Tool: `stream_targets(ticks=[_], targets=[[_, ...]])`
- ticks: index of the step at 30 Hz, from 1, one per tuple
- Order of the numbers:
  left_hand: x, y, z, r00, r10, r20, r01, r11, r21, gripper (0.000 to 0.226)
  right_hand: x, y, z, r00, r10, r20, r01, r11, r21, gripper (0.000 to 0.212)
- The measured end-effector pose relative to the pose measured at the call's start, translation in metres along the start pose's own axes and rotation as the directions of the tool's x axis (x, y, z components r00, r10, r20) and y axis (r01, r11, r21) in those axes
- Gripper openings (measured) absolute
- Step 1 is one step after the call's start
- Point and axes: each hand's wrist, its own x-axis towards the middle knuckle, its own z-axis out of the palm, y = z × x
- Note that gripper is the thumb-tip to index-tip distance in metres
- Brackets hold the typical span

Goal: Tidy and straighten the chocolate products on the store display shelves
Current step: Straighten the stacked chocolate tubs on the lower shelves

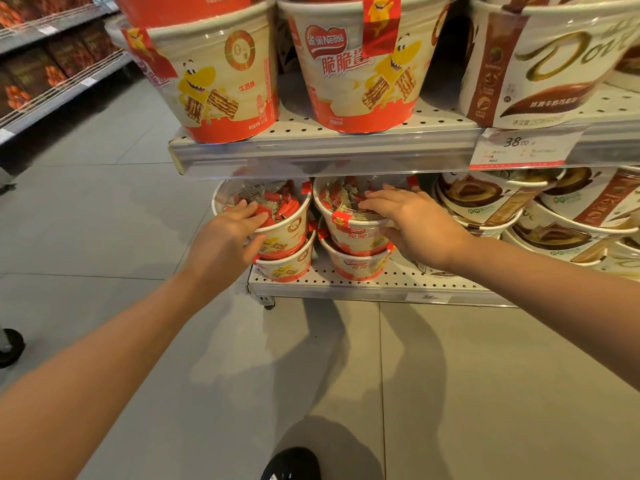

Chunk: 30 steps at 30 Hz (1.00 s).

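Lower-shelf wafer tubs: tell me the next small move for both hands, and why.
Probably turn the left top tub so its front faces out. The left hand grips its rim, the right hand grips the right top tub, whose logo already faces forward.

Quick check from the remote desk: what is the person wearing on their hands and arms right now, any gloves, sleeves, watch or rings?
Nothing shows on either. The left hand and right hand are bare, with no gloves, and no rings can be made out. Both forearms are bare to the frame edge, with no sleeve, watch or wristband in view.
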Motion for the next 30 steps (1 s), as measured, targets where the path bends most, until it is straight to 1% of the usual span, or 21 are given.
stream_targets(ticks=[3, 7, 8, 10, 14, 17, 19, 21, 23, 25, 27, 28, 30], targets=[[-0.001, 0.012, -0.01, 0.999, 0.049, -0.004, -0.049, 0.997, -0.056, 0.044, -0.004, -0.003, -0.001, 1.0, -0.024, 0.007, 0.024, 0.999, -0.034, 0.059], [0.004, 0.047, -0.025, 0.988, 0.151, -0.031, -0.154, 0.979, -0.135, 0.038, -0.024, -0.006, -0.01, 0.997, -0.043, -0.058, 0.043, 0.999, 0.002, 0.062], [0.007, 0.057, -0.028, 0.986, 0.165, -0.027, -0.168, 0.975, -0.147, 0.036, -0.03, -0.005, -0.014, 0.996, -0.049, -0.081, 0.049, 0.999, 0.0, 0.06], [0.016, 0.078, -0.032, 0.988, 0.152, 0.017, -0.148, 0.976, -0.158, 0.033, -0.044, 0.003, -0.025, 0.992, -0.046, -0.118, 0.046, 0.999, -0.005, 0.057], [0.037, 0.127, -0.026, 0.977, 0.196, 0.079, -0.183, 0.972, -0.15, 0.027, -0.08, 0.028, -0.053, 0.981, 0.045, -0.189, -0.044, 0.999, 0.01, 0.053], [0.052, 0.171, -0.018, 0.975, 0.156, 0.16, -0.121, 0.97, -0.209, 0.036, -0.115, 0.056, -0.072, 0.963, 0.127, -0.239, -0.129, 0.992, 0.005, 0.051], [0.066, 0.198, -0.008, 0.98, 0.093, 0.179, -0.046, 0.967, -0.252, 0.043, -0.137, 0.077, -0.081, 0.936, 0.209, -0.285, -0.206, 0.978, 0.042, 0.048], [0.079, 0.219, 0.005, 0.981, 0.024, 0.192, 0.027, 0.965, -0.259, 0.055, -0.157, 0.097, -0.087, 0.878, 0.338, -0.338, -0.32, 0.941, 0.108, 0.046], [0.089, 0.233, 0.019, 0.98, -0.005, 0.199, 0.044, 0.981, -0.19, 0.07, -0.17, 0.118, -0.088, 0.796, 0.454, -0.401, -0.427, 0.89, 0.16, 0.048], [0.096, 0.244, 0.03, 0.981, 0.005, 0.195, 0.014, 0.996, -0.093, 0.08, -0.175, 0.136, -0.088, 0.737, 0.505, -0.449, -0.477, 0.86, 0.183, 0.053], [0.107, 0.248, 0.042, 0.977, 0.048, 0.208, -0.04, 0.998, -0.04, 0.074, -0.173, 0.151, -0.084, 0.724, 0.515, -0.459, -0.491, 0.852, 0.182, 0.052], [0.113, 0.25, 0.047, 0.974, 0.063, 0.217, -0.053, 0.997, -0.055, 0.067, -0.17, 0.157, -0.082, 0.722, 0.517, -0.46, -0.488, 0.852, 0.191, 0.045], [0.123, 0.249, 0.052, 0.969, 0.023, 0.246, 0.003, 0.995, -0.102, 0.051, -0.165, 0.164, -0.081, 0.735, 0.493, -0.466, -0.461, 0.867, 0.19, 0.025]])
